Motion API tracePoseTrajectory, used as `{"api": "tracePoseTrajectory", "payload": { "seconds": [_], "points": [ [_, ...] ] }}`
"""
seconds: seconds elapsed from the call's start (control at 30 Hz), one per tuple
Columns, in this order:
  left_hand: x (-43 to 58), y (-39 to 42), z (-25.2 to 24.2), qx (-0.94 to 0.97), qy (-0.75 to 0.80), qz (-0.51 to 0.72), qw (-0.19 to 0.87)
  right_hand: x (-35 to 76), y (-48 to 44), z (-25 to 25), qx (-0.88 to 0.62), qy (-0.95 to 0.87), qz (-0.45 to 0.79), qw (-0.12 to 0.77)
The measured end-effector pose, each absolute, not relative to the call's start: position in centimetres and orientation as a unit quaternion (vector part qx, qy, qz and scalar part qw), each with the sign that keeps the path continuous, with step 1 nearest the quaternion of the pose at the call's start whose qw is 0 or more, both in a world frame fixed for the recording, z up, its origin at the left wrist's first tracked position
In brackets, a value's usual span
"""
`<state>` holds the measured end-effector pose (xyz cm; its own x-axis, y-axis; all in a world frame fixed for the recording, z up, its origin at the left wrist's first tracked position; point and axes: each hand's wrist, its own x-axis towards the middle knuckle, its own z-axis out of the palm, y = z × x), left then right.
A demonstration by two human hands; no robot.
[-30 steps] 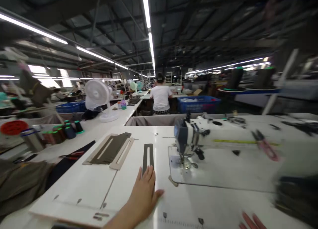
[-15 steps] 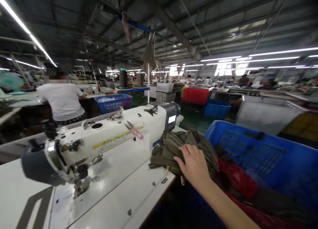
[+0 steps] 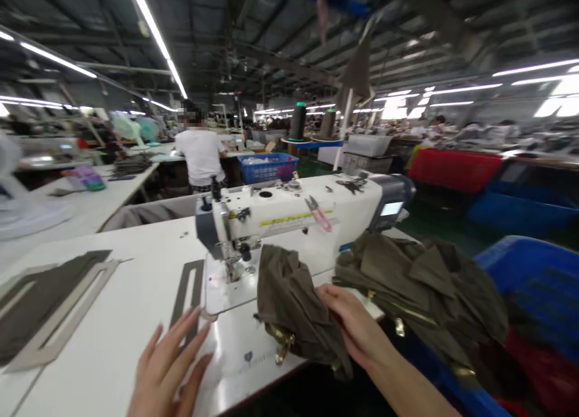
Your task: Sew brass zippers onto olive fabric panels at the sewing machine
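Note:
My right hand grips a dark olive fabric piece with a gold zipper along its lower edge. That piece hangs over the front of the white sewing table, just before the sewing machine. My left hand, fingers spread and holding nothing, hovers over the table to the left. Near its fingertips lies a narrow olive strip with a slot. To the right, a heap of olive fabric with gold zippers rests across the table edge and a blue basket.
Slotted templates and olive cut pieces lie on the table's left. Pink-handled thread snips rest against the machine arm. A person in a white shirt sits beyond, beside another blue basket. Thread cones stand behind the machine.
My right hand has drawn one olive piece from the heap leftward, in front of the machine. My left hand has come into view. The camera has turned left.

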<state>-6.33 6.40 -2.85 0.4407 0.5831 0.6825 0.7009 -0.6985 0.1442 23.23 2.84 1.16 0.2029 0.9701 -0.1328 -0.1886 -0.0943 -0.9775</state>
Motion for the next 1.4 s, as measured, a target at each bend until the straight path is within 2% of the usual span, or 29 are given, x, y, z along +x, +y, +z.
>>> {"api": "tracePoseTrajectory", "payload": {
  "seconds": [0.03, 0.1, 0.17, 0.23, 0.53, 0.7, 0.8, 0.93, 1.2, 1.27, 1.4],
  "points": [
    [-5.7, 5.9, -2.0, -0.846, -0.375, -0.369, 0.084, 22.0, 3.2, -0.1, -0.549, -0.397, 0.513, 0.527],
    [-4.4, 5.3, -0.8, -0.866, -0.349, -0.35, 0.074, 20.4, 3.8, -2.0, -0.597, -0.491, 0.433, 0.464],
    [-3.0, 5.3, -0.3, -0.891, -0.321, -0.319, 0.036, 20.0, 4.0, -2.7, -0.627, -0.571, 0.295, 0.441],
    [-1.9, 5.4, -0.3, -0.906, -0.304, -0.293, -0.01, 20.2, 3.9, -2.6, -0.639, -0.594, 0.212, 0.44],
    [-0.2, 6.8, -1.4, -0.921, -0.288, -0.224, -0.134, 22.1, 2.5, -3.2, -0.689, -0.656, 0.143, 0.273],
    [-1.0, 6.2, -0.7, -0.919, -0.311, -0.207, -0.123, 23.3, 2.6, -2.9, -0.735, -0.647, 0.069, 0.189],
    [-0.7, 5.7, 0.1, -0.922, -0.338, -0.168, -0.088, 23.2, 2.1, -2.4, -0.745, -0.63, 0.039, 0.216],
    [1.1, 5.8, 0.3, -0.939, -0.316, -0.127, -0.058, 22.2, 0.9, -2.4, -0.686, -0.658, 0.125, 0.285],
    [2.8, 6.1, 0.8, -0.966, -0.255, -0.042, 0.014, 23.5, 1.1, -2.5, -0.671, -0.658, 0.196, 0.28],
    [2.1, 6.1, 0.7, -0.965, -0.254, -0.061, 0.023, 24.0, 1.2, -2.3, -0.661, -0.664, 0.205, 0.283],
    [0.6, 6.5, 0.3, -0.951, -0.25, -0.177, 0.044, 24.1, 1.3, -1.9, -0.601, -0.678, 0.274, 0.322]
  ]
}}
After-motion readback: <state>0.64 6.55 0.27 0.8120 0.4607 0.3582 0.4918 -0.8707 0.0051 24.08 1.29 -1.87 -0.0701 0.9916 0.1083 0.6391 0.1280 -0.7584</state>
